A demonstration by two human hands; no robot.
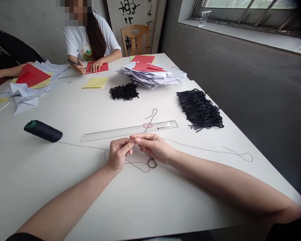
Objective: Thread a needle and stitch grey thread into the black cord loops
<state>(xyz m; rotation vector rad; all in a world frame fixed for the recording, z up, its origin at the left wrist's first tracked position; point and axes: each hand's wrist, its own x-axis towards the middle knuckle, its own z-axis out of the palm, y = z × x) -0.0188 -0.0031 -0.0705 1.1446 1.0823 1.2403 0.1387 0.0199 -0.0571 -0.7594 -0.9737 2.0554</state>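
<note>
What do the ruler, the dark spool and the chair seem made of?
Ruler: clear, smooth plastic, most likely; the white table shows through. Spool: dull black thread wound around a green core, fiber unclear. Chair: probably wood, perhaps varnished, judging by its honey-brown color.

From where it is being pinched, a thin dark thread [85, 146] is trailing slackly toward nine and three o'clock, looping at six, bending back at one.

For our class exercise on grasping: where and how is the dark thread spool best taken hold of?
Probably by the middle of the spool, from above: its rounded body lies on its side, uncovered, and thread trails from its right end, best left clear.
</note>
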